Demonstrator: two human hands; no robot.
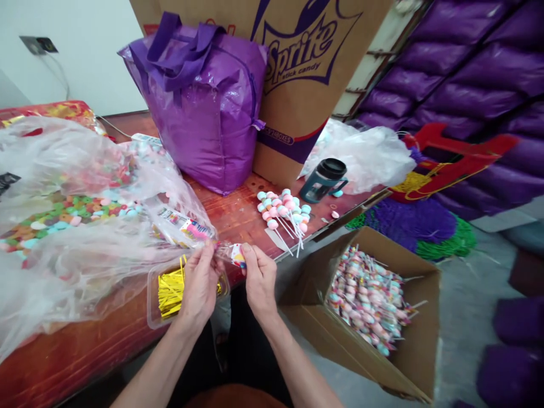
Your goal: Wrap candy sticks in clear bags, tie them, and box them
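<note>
Above the table's front edge, my left hand (pixel 199 283) and my right hand (pixel 260 277) meet at a small clear printed plastic wrapper (pixel 238 256). My right thumb and fingers pinch its printed end, while my left fingertips are closed on its other side. Just beyond my left hand lie more printed wrappers (pixel 185 224). Partly behind my left wrist stands a clear plastic tub (pixel 152 303) of gold twist ties (pixel 170 292). Right of my hands, several pink, blue and white candies on sticks (pixel 283 211) lie in a pile on the table.
An open cardboard box (pixel 361 360) at lower right holds many wrapped candy sticks (pixel 368 300). A teal mug (pixel 323 181), purple bag (pixel 204 119) and printed carton (pixel 306 62) stand on the table (pixel 76 351). Clear plastic bags of loose candies (pixel 76 215) cover its left side.
</note>
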